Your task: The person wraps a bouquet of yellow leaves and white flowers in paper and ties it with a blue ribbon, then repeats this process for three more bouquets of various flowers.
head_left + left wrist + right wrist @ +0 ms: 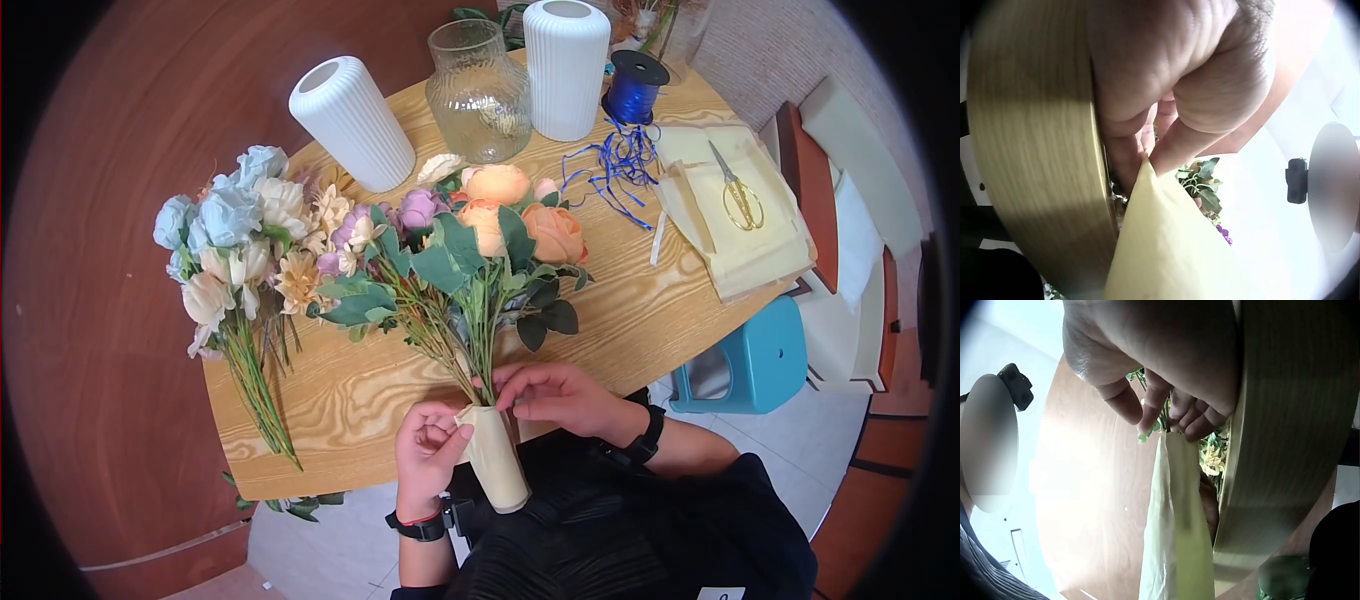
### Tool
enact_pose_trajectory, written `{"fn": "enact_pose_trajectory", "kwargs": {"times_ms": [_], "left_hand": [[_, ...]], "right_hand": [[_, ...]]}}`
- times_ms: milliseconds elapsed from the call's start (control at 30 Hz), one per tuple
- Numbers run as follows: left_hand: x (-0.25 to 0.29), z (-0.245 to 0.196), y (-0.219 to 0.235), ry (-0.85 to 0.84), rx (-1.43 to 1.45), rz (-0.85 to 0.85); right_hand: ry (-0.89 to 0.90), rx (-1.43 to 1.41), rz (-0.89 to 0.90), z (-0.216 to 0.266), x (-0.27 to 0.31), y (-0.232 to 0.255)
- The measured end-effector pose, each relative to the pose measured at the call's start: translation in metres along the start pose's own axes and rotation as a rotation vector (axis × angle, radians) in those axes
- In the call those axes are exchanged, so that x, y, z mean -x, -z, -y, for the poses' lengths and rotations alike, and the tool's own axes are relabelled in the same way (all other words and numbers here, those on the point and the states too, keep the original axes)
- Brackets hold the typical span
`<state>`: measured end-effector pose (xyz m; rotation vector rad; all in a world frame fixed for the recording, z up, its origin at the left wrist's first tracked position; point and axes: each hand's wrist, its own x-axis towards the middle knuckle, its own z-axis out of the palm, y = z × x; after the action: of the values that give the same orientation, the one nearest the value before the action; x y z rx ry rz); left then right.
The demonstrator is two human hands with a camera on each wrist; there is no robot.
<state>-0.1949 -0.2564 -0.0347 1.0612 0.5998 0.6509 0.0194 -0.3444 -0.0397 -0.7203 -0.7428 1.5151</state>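
A bouquet of artificial flowers [480, 225], with orange and purple blooms and broad green leaves, lies over the table's front edge. Pale yellow wrapping paper [497, 465] is rolled round its lower stems [484, 350] in a tube that hangs past the edge. At the tube's top, my left hand [428, 450] pinches the paper's edge between thumb and fingers, as the left wrist view shows up close. My right hand [560, 393] is across from it, its loosely bent fingers [1155, 394] right at the stems and the paper's upper rim. The stem ends are hidden inside the paper.
Blue and cream flowers [230, 220] lie left. White ribbed vases [568, 70] and a glass vase [480, 105] stand at the back. A blue ribbon spool [634, 88] trails curled ribbon near gold-handled scissors [740, 200] on folded paper [785, 250]. A teal stool [755, 355] stands right.
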Motion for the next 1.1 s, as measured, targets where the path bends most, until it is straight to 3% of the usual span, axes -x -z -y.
{"fn": "enact_pose_trajectory", "kwargs": {"times_ms": [133, 233, 433, 533, 733, 1100], "left_hand": [[0.000, 0.005, 0.005, -0.048, 0.008, -0.014], [0.000, 0.005, 0.007, -0.054, 0.036, -0.022], [-0.001, 0.007, 0.005, -0.071, 0.068, -0.025], [-0.001, 0.005, 0.003, -0.054, 0.066, -0.040], [-0.002, 0.008, 0.005, -0.083, 0.092, -0.010], [0.000, 0.006, 0.007, -0.067, 0.075, 0.015]], "right_hand": [[0.116, -0.050, -0.056, -0.003, 0.000, -0.004], [0.088, -0.020, -0.075, -0.006, -0.002, -0.006], [-0.171, 0.104, 0.002, 0.003, -0.001, -0.013], [-0.093, 0.207, -0.012, -0.001, -0.002, -0.013], [-0.106, 0.294, -0.053, 0.000, -0.001, -0.015], [-0.152, 0.119, -0.038, -0.003, -0.001, -0.010]]}}
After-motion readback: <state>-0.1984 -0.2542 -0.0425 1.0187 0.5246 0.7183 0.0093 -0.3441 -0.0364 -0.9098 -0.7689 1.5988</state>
